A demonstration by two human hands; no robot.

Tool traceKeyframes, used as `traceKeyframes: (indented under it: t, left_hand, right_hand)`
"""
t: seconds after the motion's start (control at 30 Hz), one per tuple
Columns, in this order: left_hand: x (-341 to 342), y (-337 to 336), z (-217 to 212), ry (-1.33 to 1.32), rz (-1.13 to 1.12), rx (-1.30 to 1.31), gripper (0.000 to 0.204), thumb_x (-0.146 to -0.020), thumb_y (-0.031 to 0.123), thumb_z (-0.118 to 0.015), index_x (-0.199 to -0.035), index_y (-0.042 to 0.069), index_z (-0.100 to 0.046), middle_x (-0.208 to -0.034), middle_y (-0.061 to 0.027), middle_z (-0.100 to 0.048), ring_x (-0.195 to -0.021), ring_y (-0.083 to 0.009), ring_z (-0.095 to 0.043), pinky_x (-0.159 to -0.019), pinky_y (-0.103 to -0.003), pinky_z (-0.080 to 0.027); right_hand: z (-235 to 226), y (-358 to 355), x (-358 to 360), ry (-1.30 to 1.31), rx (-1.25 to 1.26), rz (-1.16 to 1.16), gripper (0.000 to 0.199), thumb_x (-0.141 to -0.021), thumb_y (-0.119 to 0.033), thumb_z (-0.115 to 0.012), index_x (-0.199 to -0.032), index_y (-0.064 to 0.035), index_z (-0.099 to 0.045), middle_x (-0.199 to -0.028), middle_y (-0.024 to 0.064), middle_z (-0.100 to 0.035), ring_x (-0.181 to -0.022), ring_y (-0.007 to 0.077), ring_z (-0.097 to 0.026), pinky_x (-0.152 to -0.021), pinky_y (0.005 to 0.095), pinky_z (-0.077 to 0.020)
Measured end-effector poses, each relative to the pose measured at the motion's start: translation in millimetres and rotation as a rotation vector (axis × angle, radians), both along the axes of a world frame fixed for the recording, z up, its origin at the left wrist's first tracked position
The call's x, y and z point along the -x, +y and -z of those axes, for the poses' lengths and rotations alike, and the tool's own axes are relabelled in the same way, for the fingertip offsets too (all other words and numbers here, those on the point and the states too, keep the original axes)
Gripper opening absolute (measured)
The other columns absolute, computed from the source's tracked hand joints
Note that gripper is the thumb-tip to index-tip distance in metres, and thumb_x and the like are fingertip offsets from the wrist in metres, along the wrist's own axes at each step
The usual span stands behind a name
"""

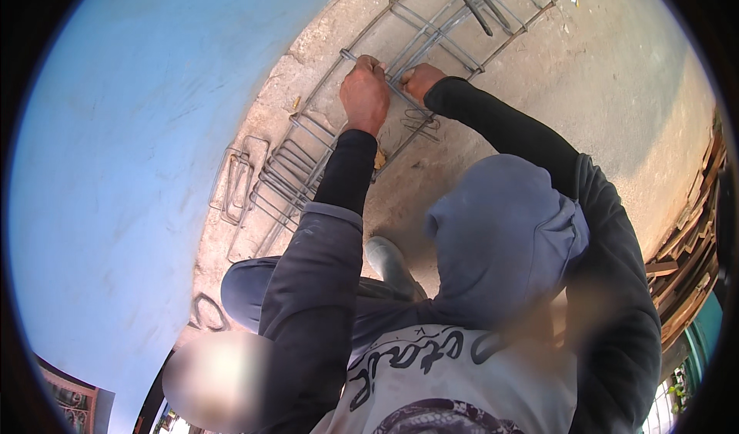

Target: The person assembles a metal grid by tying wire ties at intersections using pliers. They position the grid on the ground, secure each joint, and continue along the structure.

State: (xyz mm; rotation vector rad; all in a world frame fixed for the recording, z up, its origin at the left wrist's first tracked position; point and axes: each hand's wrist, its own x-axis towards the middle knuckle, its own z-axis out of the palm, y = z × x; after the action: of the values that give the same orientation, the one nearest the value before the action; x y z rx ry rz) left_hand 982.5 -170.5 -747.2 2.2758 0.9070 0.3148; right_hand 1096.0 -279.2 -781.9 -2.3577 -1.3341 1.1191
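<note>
A long rebar cage point(439, 32) of thin steel bars and square stirrups runs from the lower left to the top of the view. Over its middle, my left hand point(366, 94) is closed at a stirrup's crossbar, fingers bent around it. Close by on the right, my right hand point(422, 82) has its fingers curled together against an inner bar; whatever they pinch is hidden. Thin bent tie wires point(422, 124) lie by the cage just below my right hand. Pincers with red and black handles point(476, 7) rest across the cage farther up.
Bunched stirrups point(289, 165) sit at the cage's near end, with loose stirrups point(240, 178) beside them. A blue wall point(138, 157) rises on the left. Stacked wood strips point(689, 257) stand at the right edge. My boot point(391, 263) is on the concrete floor point(608, 72).
</note>
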Motion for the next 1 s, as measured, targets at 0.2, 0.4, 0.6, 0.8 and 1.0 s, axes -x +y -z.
traceKeyframes:
  t: [0.2, 0.4, 0.6, 0.8, 1.0]
  left_hand:
    - [16.7, -13.5, -2.9, -0.141, -0.009, 0.129, 0.017, -0.094, 0.016, -0.065, -0.092, -0.001, -0.061, -0.076, -0.0198, -0.068, -0.068, -0.0373, -0.067, -0.064, -0.041, -0.051]
    - [39.1, -15.8, 11.2, -0.248, 0.213, -0.055, 0.01, -0.094, 0.01, -0.063, -0.096, 0.0, -0.06, -0.083, -0.0167, -0.067, -0.075, -0.0368, -0.066, -0.068, -0.042, -0.052]
    - [50.0, -9.0, 17.4, -0.27, 0.405, -0.177, 0.009, -0.094, 0.006, -0.062, -0.101, 0.002, -0.059, -0.09, -0.0162, -0.066, -0.08, -0.0353, -0.066, -0.07, -0.042, -0.053]
    - [33.2, -5.4, 11.9, -0.254, 0.065, 0.194, 0.009, -0.097, 0.008, -0.06, -0.096, -0.001, -0.058, -0.081, -0.015, -0.068, -0.072, -0.0236, -0.068, -0.068, -0.034, -0.054]
    - [17.1, -3.9, 16.7, -0.374, -0.108, 0.48, 0.012, -0.099, 0.008, -0.057, -0.094, -0.002, -0.058, -0.08, -0.0097, -0.068, -0.072, -0.0142, -0.066, -0.068, -0.029, -0.053]
  right_hand:
    - [4.7, -2.4, 7.6, 0.115, -0.028, 0.228, 0.024, -0.092, -0.015, -0.053, -0.092, -0.0053, -0.075, -0.092, 0.0153, -0.073, -0.087, 0.0315, -0.07, -0.078, 0.0414, -0.0554]
    - [32.1, -2.9, 3.0, -0.206, -0.248, -0.206, 0.022, -0.092, -0.023, -0.056, -0.098, -0.0112, -0.073, -0.093, 0.0171, -0.071, -0.089, 0.0354, -0.069, -0.08, 0.0441, -0.0551]
    - [51.8, -11.8, -3.9, -0.098, -0.252, -0.179, 0.024, -0.092, -0.025, -0.056, -0.104, -0.0147, -0.074, -0.096, 0.0141, -0.072, -0.096, 0.0356, -0.068, -0.085, 0.0428, -0.0538]
    - [13.4, -5.6, 8.3, 0.293, -0.156, 0.267, 0.025, -0.09, -0.024, -0.057, -0.105, -0.016, -0.075, -0.108, 0.0119, -0.071, -0.097, 0.0326, -0.066, -0.085, 0.0389, -0.0527]
    - [12.1, -3.3, 5.5, 0.247, -0.104, 0.213, 0.025, -0.091, -0.025, -0.056, -0.103, -0.0134, -0.076, -0.108, 0.0121, -0.071, -0.096, 0.0329, -0.066, -0.085, 0.037, -0.0517]
